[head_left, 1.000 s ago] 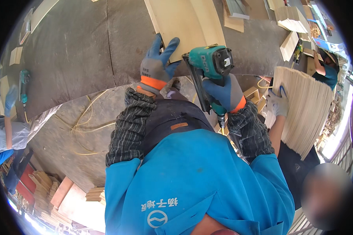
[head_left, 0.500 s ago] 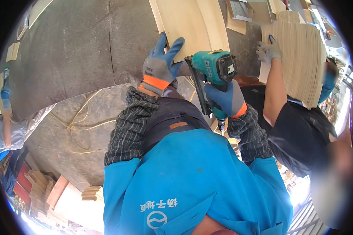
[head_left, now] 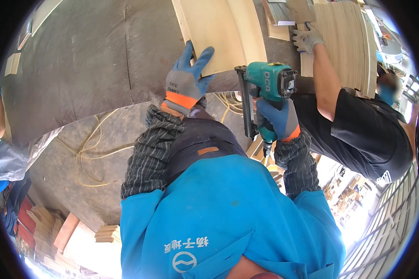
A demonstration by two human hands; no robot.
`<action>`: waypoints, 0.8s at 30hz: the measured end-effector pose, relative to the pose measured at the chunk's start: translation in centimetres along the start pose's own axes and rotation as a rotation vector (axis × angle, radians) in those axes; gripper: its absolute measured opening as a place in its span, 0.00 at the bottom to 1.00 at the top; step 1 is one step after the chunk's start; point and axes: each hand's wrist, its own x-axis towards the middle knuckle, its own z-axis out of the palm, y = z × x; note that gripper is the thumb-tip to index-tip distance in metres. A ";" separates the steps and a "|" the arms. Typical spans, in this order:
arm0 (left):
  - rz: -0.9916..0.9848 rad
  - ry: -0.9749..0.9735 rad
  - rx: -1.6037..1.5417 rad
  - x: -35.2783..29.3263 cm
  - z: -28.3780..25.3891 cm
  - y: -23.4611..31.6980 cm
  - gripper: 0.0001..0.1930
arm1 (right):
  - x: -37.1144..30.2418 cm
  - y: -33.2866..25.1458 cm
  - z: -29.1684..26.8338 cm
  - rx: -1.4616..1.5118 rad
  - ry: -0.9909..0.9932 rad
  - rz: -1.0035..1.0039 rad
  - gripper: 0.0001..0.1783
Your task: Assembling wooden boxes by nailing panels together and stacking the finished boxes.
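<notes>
My right hand point(head_left: 280, 116), in a blue and grey glove, is wrapped round the handle of a teal pneumatic nail gun point(head_left: 268, 78). The gun's long dark magazine points down beside my hand, and an air fitting shows at the handle's base. It stands apart from a pale wooden panel point(head_left: 223, 35) on the dark table. My gloved left hand point(head_left: 186, 78) grips the panel's near left corner, with thumb and fingers on either side of the edge. The undersides of those fingers are hidden.
At the right, another person's gloved hand point(head_left: 307, 39) rests at a tall stack of thin wooden boards point(head_left: 340, 44). The dark tabletop point(head_left: 79, 60) has a curved near edge. A yellow hose point(head_left: 86, 153) lies on the floor. Another person's arm point(head_left: 0, 114) shows at far left.
The nail gun in my right hand has moved right, away from the panel. My left hand stays on the panel corner. The person at right has shifted with their hand to the stack's far left.
</notes>
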 end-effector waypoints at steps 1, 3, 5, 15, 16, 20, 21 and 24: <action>-0.008 0.006 0.016 -0.1 0.0 0.0 0.36 | 0.1 0.0 -0.1 0.059 -0.003 0.005 0.16; -0.008 -0.003 -0.010 -0.1 0.0 -0.2 0.36 | 0.5 0.4 -0.3 0.036 -0.008 0.008 0.17; -0.011 -0.010 -0.032 -0.3 0.0 -0.4 0.36 | 0.6 0.2 -0.2 0.012 -0.019 0.011 0.17; -0.022 -0.013 -0.067 0.2 0.1 -0.1 0.37 | 1.0 -0.1 -0.6 -0.022 -0.035 0.015 0.18; -0.028 -0.009 -0.049 0.1 0.0 0.0 0.37 | 1.1 0.0 -0.8 -0.047 -0.051 0.007 0.18; -0.026 -0.014 -0.048 0.1 -0.1 0.0 0.38 | 0.4 -0.3 -1.7 -0.012 -0.002 -0.049 0.17; -0.037 -0.017 -0.039 0.0 0.0 0.0 0.38 | 0.0 -0.6 -2.0 0.001 0.026 -0.041 0.16; -0.045 -0.026 -0.044 -0.3 -0.1 0.1 0.38 | 0.0 -0.4 -3.2 0.035 0.046 -0.033 0.16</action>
